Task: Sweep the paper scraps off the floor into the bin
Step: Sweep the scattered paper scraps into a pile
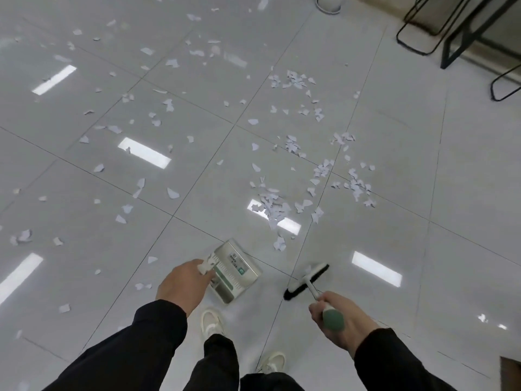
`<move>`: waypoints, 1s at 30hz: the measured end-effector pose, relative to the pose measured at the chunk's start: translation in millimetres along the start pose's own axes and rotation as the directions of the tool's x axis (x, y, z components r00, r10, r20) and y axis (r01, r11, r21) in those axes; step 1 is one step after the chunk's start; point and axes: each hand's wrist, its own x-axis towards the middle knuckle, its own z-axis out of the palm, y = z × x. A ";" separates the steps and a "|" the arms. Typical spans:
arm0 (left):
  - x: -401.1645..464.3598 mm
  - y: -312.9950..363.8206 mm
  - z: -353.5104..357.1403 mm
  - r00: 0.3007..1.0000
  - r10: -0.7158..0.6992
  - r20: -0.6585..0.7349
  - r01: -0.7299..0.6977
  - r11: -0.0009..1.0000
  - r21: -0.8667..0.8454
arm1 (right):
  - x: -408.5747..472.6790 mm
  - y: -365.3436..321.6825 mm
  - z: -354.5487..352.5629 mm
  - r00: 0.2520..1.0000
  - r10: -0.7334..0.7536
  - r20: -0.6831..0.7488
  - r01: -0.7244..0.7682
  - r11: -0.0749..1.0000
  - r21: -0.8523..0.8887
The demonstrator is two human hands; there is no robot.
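Observation:
White paper scraps (273, 207) lie scattered over the glossy grey tiled floor, thickest ahead and to the right of me. My left hand (183, 283) grips the white handle of a grey dustpan (235, 270), which hangs low over the floor with its mouth facing away. My right hand (335, 317) holds the green end of a small hand brush (307, 282). Its black bristles point down at the floor, just right of the dustpan. A white round bin (329, 2) stands at the far top edge.
Black metal furniture legs (448, 32) stand at the top right. My two white shoes (211, 323) are below the dustpan. A brown object (510, 368) shows at the bottom right corner. Ceiling lights reflect as bright bars on the tiles.

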 end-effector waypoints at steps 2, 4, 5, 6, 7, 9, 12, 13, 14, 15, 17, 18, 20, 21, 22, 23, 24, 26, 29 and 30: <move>4.1 -1.3 -10.0 1.000 0.005 -0.001 -0.005 1.000 0.016 | 11.5 -1.4 38.2 0.999 -0.020 0.026 0.019 0.999 0.044; 6.2 -4.3 -19.2 1.000 0.015 0.006 -0.015 1.000 0.023 | 20.0 -7.4 71.9 0.996 -0.044 0.072 0.039 0.997 0.072; 9.9 -7.1 -26.1 1.000 0.010 -0.002 -0.010 1.000 0.026 | 25.5 -13.1 90.5 0.993 -0.051 0.108 0.040 0.994 0.098; 14.1 -9.7 -32.8 1.000 0.010 -0.004 -0.010 1.000 0.028 | 32.2 -21.8 106.2 0.989 -0.067 0.130 0.051 0.991 0.121; 11.7 -10.1 -35.5 1.000 0.015 -0.002 -0.015 0.999 0.031 | 32.4 -30.9 114.2 0.987 -0.089 0.136 0.069 0.987 0.148; 19.1 -12.0 -47.8 1.000 0.023 -0.014 -0.022 0.998 0.052 | 42.4 -51.7 134.5 0.978 -0.109 0.178 0.074 0.979 0.191; 24.0 -11.7 -56.7 0.999 0.026 -0.027 -0.024 0.997 0.070 | 51.0 -77.8 141.1 0.969 -0.142 0.200 0.088 0.963 0.253; 24.2 -11.8 -56.7 0.999 0.029 -0.031 -0.027 0.998 0.062 | 51.2 -82.5 141.4 0.966 -0.155 0.208 0.098 0.961 0.258; 25.0 -9.5 -58.6 0.998 0.039 -0.040 -0.037 0.998 0.058 | 47.1 -86.1 142.0 0.963 -0.171 0.210 0.115 0.960 0.253; 26.1 -6.5 -60.5 0.998 0.039 -0.043 -0.036 0.998 0.055 | 41.7 -87.9 144.3 0.963 -0.181 0.202 0.133 0.963 0.233; 26.4 -0.8 -58.8 0.998 0.045 -0.043 -0.044 0.998 0.033 | 26.5 -85.0 145.9 0.956 -0.214 0.199 0.178 0.967 0.181; 26.7 8.0 -60.2 0.998 0.049 -0.046 -0.048 0.999 0.024 | 16.0 -85.9 144.4 0.954 -0.235 0.189 0.204 0.964 0.168; 29.3 20.6 -56.6 0.996 0.072 -0.043 -0.071 0.997 0.029 | 0.9 -84.3 131.8 0.957 -0.248 0.154 0.228 0.964 0.137; 30.3 32.7 -55.6 0.995 0.088 -0.043 -0.086 0.996 0.033 | -7.0 -89.4 120.2 0.955 -0.267 0.132 0.252 0.960 0.120; 31.1 34.9 -56.3 0.995 0.090 -0.043 -0.088 0.995 0.046 | -7.4 -86.0 111.6 0.959 -0.262 0.108 0.252 0.963 0.091; 32.6 52.1 -52.1 0.993 0.112 -0.038 -0.109 0.992 0.062 | -13.0 -95.4 93.4 0.958 -0.275 0.083 0.268 0.960 0.082; 35.4 65.6 -47.9 0.992 0.123 -0.033 -0.120 0.991 0.066 | -14.8 -105.1 76.1 0.953 -0.297 0.052 0.294 0.954 0.061; 38.3 85.9 -41.8 0.992 0.128 -0.025 -0.126 0.990 0.062 | -14.5 -119.0 46.2 0.952 -0.307 -0.017 0.307 0.952 -0.016; 42.2 122.0 -30.0 0.991 0.133 -0.025 -0.131 0.989 0.069 | -9.8 -148.0 7.9 0.941 -0.322 -0.105 0.308 0.943 -0.130; 45.0 139.0 -22.7 0.989 0.142 -0.031 -0.139 0.987 0.076 | -7.3 -162.2 -3.1 0.932 -0.339 -0.130 0.316 0.934 -0.167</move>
